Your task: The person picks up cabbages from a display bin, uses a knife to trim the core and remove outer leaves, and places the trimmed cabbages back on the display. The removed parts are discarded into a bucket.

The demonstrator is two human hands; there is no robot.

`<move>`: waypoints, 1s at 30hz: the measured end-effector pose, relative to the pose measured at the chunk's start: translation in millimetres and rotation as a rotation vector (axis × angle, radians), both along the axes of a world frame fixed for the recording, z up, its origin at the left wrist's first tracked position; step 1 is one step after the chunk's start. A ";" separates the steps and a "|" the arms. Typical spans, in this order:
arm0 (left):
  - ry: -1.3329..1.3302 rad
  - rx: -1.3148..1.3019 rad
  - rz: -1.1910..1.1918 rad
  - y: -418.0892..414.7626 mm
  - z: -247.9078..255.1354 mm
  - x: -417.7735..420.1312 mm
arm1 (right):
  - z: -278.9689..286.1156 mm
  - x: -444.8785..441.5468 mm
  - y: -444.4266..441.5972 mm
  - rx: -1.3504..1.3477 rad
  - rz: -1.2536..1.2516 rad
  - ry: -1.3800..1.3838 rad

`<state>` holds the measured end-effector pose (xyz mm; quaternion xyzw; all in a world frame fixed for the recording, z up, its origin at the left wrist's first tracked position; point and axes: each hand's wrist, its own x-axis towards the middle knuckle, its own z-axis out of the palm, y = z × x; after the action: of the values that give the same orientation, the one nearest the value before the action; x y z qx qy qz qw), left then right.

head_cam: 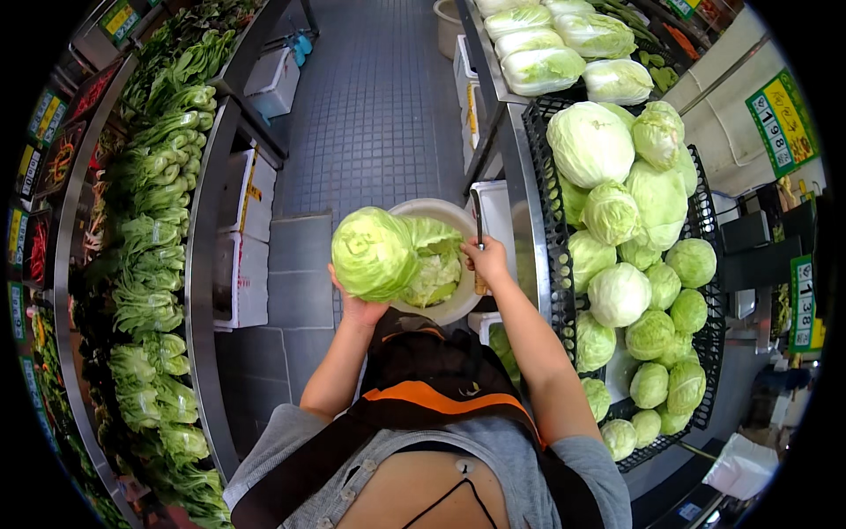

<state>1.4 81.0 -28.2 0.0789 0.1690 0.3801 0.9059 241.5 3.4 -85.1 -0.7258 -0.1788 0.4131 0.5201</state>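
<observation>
My left hand (360,305) supports a large green cabbage (371,254) from below and the left side. A loose outer leaf (437,233) spreads from the cabbage's right side towards my right hand (488,260). My right hand grips a knife (480,283) with a wooden handle, its narrow blade pointing away from me. The fingertips of that hand also reach the edge of the leaf. Beneath the cabbage stands a pale round bucket (466,307), with cut leaves (429,283) inside it. The cabbage hides the bucket's left part.
A black plastic crate (560,264) of cabbages stands on the metal counter (529,198) at right, with napa cabbages (542,69) beyond. Bundled leafy greens (155,231) line the left shelf. White foam boxes (251,281) sit under it, beside the tiled aisle (370,112).
</observation>
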 end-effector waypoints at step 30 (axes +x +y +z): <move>0.234 0.057 -0.196 -8.7 -4.8 19.1 | 34.5 -7.0 4.1 -0.036 -0.131 0.482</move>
<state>20.5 72.4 -33.0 0.1645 0.2542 0.2826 0.9102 234.4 7.5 -50.6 -0.6255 0.0053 0.5431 0.5602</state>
